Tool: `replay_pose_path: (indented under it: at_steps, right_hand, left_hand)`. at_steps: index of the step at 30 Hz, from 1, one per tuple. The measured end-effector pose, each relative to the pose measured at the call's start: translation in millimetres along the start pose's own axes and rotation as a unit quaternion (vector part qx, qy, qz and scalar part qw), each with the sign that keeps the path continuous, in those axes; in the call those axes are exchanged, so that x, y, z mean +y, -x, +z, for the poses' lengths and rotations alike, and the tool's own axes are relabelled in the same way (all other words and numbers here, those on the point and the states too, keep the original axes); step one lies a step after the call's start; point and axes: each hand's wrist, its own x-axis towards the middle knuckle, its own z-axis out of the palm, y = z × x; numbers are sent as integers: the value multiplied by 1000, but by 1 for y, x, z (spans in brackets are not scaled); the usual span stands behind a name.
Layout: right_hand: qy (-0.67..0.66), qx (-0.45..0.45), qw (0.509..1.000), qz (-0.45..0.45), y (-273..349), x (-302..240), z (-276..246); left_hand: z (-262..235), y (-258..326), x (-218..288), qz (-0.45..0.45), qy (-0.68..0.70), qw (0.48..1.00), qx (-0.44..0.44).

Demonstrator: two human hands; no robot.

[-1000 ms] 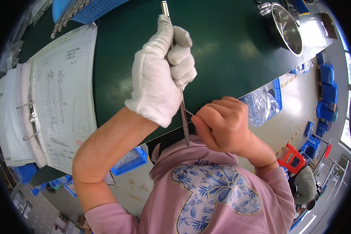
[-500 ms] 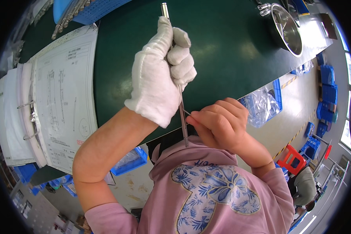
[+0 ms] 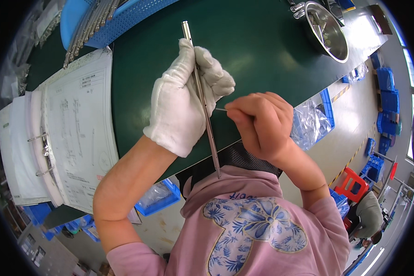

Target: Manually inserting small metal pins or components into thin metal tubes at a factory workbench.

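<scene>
My left hand [image 3: 184, 99], in a white glove, grips a long thin metal rod [image 3: 202, 99] that runs from above the glove down toward my chest, over the green mat [image 3: 262, 41]. My bare right hand [image 3: 262, 124] is closed just right of the rod, pinching a very thin pin or wire [image 3: 221, 109] whose tip points at the rod's side. Whether the pin touches the rod I cannot tell.
An open ring binder [image 3: 73, 133] with drawing sheets lies on the left. A blue perforated tray [image 3: 119, 16] with several metal rods sits at the top left. A metal bowl [image 3: 326, 30] stands at the top right. Blue bins [image 3: 158, 200] and clear bags [image 3: 310, 124] lie below the table edge.
My right hand has risen from the rod's lower end to mid-height beside the glove, bringing the thin pin to the rod. The left hand and rod stay nearly still.
</scene>
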Motion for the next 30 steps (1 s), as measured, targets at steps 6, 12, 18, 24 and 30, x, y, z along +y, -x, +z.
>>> replay_pose_path:
  at_steps: [6, 12, 18, 24, 30]
  right_hand:
    - [-8, -49, 997, 63, 8, 6, 10]
    - [-7, 20, 999, 50, 5, -8, 15]
    - [-32, 10, 996, 82, 10, -13, 19]
    - [22, -13, 996, 91, 6, -5, 9]
    - [-24, 20, 999, 44, 3, 4, 12]
  left_hand:
    - [-1, -8, -8, 20, -53, 998, 23]
    - [-3, 6, -9, 27, -51, 996, 74]
    - [-8, 10, -9, 22, -38, 997, 70]
    - [-7, -2, -10, 7, -24, 1000, -16]
    - [-6, -4, -2, -1, -6, 1000, -7]
